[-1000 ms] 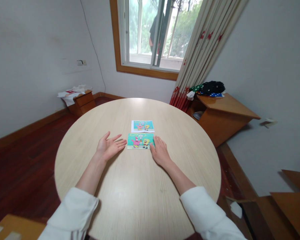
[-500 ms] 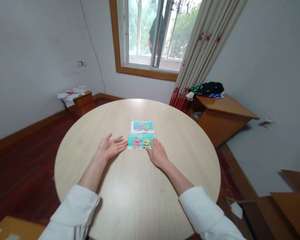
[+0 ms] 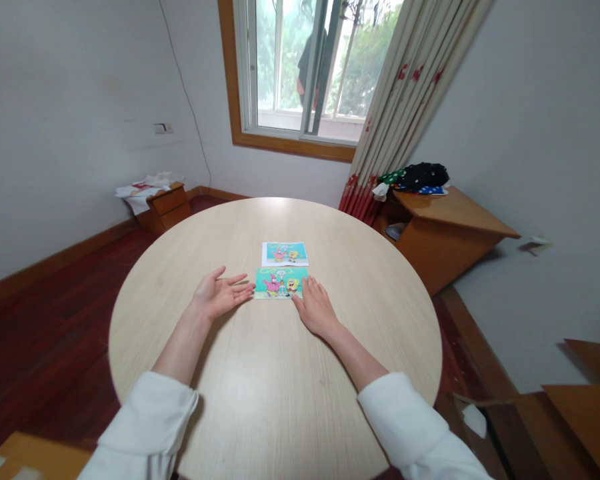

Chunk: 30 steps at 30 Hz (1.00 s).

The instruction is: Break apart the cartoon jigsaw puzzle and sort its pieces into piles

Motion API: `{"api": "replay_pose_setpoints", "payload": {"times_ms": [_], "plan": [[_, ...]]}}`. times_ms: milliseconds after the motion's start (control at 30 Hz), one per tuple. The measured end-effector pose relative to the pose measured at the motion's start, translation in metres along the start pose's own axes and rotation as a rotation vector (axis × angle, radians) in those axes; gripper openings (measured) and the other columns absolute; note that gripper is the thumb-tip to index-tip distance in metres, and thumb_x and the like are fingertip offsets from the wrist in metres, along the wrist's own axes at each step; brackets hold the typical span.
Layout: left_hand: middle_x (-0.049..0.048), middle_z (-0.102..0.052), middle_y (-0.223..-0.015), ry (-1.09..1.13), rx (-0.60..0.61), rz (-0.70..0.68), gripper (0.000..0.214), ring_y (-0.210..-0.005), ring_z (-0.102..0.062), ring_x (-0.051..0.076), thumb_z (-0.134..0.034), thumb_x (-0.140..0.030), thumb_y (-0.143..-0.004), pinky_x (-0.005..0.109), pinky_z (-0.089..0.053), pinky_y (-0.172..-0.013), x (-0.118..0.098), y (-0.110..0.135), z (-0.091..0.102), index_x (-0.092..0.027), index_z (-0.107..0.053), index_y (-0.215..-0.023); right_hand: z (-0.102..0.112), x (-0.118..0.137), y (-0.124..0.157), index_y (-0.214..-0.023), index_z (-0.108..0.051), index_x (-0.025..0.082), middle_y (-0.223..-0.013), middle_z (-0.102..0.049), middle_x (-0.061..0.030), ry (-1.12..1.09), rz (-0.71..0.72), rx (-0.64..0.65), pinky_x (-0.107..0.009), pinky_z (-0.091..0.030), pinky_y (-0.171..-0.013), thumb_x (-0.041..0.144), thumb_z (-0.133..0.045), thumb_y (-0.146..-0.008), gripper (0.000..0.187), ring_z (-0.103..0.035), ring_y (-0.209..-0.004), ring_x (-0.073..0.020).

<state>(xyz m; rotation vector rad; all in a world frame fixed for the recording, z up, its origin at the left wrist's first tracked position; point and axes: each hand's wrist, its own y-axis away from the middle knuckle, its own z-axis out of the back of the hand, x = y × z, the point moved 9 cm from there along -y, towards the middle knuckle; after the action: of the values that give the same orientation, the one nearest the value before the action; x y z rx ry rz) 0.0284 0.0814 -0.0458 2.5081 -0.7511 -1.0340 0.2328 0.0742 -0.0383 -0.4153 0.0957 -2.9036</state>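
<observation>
Two cartoon pictures lie on the round pale wooden table (image 3: 260,393). The nearer one is a teal cartoon puzzle (image 3: 280,283); beyond it lies a white-bordered cartoon print (image 3: 285,253). My left hand (image 3: 221,293) rests on its edge with the palm turned inward, fingers stretched out, fingertips at the puzzle's left edge. My right hand (image 3: 316,308) lies flat, palm down, fingers spread, touching the puzzle's lower right corner. Neither hand holds anything.
A wooden cabinet (image 3: 445,230) with dark clothes on top stands at the right, beside a curtain (image 3: 405,100). A small wooden nightstand (image 3: 165,203) with papers sits by the left wall. Behind the table is a window (image 3: 310,67). Cardboard lies on the floor at the right.
My right hand slid a little left and nearer along the puzzle's right edge to its lower corner. My left hand has barely shifted.
</observation>
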Motion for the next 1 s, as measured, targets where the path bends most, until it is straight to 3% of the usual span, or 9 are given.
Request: {"api": "replay_pose_setpoints", "payload": {"times_ms": [500, 767, 1000], "plan": [[0.029, -0.057, -0.119, -0.023, 0.04, -0.001, 0.063, -0.095, -0.065, 0.03, -0.031, -0.041, -0.092, 0.044, -0.049, -0.082, -0.0009, -0.0011, -0.0014, -0.003, -0.025, -0.141, 0.0021, 0.0014, 0.0005, -0.142, -0.03, -0.003, -0.148, -0.029, -0.0249, 0.01, 0.006, -0.013, -0.045, -0.02, -0.113, 0.04, -0.028, -0.096, 0.063, -0.024, -0.141, -0.0293], [0.0275, -0.056, -0.121, -0.048, -0.028, -0.02, 0.061, -0.106, -0.062, 0.03, -0.033, -0.042, -0.092, 0.044, -0.044, -0.095, -0.0012, 0.0003, 0.0005, -0.004, -0.031, -0.14, -0.0001, -0.0007, -0.0003, -0.142, -0.031, -0.001, -0.149, -0.029, -0.0238, -0.005, 0.005, -0.005, -0.044, -0.02, -0.114, 0.042, -0.027, -0.096, 0.063, -0.024, -0.141, -0.0288], [0.0287, -0.054, -0.122, -0.051, -0.076, -0.075, 0.06, -0.102, -0.064, 0.028, -0.034, -0.04, -0.093, 0.039, -0.049, -0.09, -0.0075, 0.0048, 0.0012, -0.002, -0.03, -0.139, 0.0008, -0.0001, 0.0004, -0.143, -0.03, 0.0, -0.15, -0.028, -0.0227, -0.021, -0.008, 0.008, -0.044, -0.018, -0.114, 0.04, -0.028, -0.096, 0.062, -0.022, -0.142, -0.0279]]}}
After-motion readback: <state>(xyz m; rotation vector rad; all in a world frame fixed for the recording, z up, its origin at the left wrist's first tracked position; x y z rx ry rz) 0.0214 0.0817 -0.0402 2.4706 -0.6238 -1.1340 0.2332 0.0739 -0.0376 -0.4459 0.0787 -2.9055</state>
